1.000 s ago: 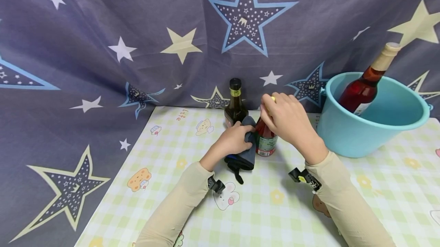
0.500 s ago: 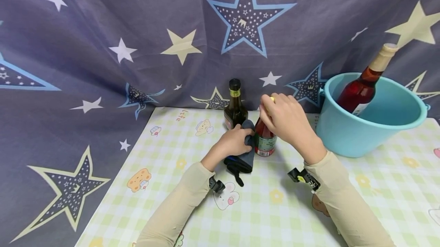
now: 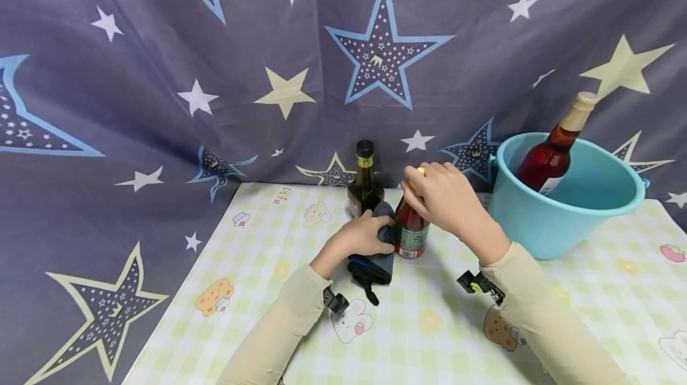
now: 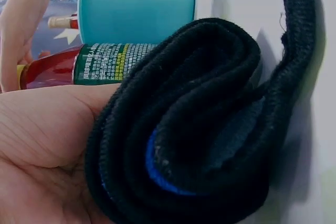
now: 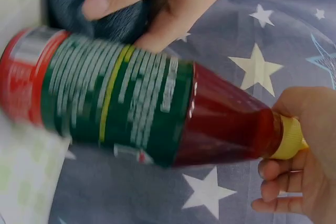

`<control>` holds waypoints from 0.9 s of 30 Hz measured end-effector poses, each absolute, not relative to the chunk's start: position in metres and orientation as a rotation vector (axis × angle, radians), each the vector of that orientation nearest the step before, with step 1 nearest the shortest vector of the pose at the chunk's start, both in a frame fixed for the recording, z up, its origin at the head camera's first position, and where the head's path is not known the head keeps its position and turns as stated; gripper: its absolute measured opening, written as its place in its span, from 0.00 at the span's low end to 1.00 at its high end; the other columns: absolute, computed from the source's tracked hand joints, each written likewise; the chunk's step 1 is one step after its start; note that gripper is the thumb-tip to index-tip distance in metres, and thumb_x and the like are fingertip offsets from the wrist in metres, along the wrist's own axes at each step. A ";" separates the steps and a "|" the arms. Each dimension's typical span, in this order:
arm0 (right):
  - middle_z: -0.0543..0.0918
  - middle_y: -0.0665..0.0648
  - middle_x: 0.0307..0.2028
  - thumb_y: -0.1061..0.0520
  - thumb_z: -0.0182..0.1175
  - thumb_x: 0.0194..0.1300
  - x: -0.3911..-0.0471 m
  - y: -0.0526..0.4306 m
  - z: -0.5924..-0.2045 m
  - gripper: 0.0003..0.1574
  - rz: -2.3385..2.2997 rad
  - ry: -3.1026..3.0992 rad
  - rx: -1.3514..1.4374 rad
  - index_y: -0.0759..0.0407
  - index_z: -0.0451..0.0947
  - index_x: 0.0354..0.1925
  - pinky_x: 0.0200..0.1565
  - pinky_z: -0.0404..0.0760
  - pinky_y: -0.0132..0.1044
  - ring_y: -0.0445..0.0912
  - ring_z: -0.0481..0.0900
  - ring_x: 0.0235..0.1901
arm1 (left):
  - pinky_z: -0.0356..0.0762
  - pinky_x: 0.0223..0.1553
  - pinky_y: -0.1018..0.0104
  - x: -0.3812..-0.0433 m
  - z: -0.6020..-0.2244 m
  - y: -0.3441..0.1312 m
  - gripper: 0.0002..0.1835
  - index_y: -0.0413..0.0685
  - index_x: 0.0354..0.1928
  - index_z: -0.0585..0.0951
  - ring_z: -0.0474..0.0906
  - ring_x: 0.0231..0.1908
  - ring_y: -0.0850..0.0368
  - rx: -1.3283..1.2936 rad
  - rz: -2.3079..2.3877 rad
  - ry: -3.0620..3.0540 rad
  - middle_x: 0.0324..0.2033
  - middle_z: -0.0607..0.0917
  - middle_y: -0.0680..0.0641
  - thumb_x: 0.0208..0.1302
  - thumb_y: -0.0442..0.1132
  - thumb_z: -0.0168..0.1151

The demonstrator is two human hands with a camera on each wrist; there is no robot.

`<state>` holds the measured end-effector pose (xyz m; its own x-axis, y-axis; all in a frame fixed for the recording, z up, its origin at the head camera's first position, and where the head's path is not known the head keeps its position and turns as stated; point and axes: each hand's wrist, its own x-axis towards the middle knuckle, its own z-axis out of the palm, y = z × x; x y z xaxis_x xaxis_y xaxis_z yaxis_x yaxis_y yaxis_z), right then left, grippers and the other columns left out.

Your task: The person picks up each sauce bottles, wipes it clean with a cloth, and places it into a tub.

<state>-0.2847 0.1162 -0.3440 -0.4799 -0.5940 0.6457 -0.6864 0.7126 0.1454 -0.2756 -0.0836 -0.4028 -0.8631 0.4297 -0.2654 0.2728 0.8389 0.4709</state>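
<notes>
Red sauce bottle (image 3: 410, 231) stood on the mat (image 3: 429, 325) by our dark bottle (image 3: 365, 185); our right hand (image 3: 445, 197) pinched its yellow cap, left hand (image 3: 362, 236) curled around a folded cloth (image 3: 382, 254) against its side, wiping evidently unfinished.

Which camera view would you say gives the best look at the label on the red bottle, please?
The right wrist view: the red bottle fills the frame there, its green label facing the camera, though the print is blurred. The left wrist view shows only a strip of label behind the dark cloth. In the head view the bottle is small and partly covered by both hands.
</notes>
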 end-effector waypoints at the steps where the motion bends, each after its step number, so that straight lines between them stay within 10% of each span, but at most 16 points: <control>1: 0.68 0.54 0.19 0.53 0.60 0.71 -0.285 0.117 -0.343 0.14 0.146 -2.211 0.989 0.58 0.70 0.31 0.27 0.62 0.40 0.49 0.65 0.18 | 0.76 0.58 0.45 -0.276 -0.403 -0.084 0.30 0.58 0.71 0.74 0.77 0.60 0.40 0.522 0.601 2.651 0.70 0.69 0.37 0.69 0.51 0.66; 27: 0.67 0.54 0.22 0.48 0.74 0.60 -0.301 0.138 -0.313 0.27 -0.239 -1.849 1.510 0.59 0.66 0.25 0.29 0.65 0.37 0.45 0.60 0.21 | 0.74 0.60 0.42 -0.279 -0.403 -0.083 0.29 0.60 0.72 0.73 0.75 0.63 0.37 0.525 0.599 2.616 0.72 0.65 0.36 0.71 0.52 0.64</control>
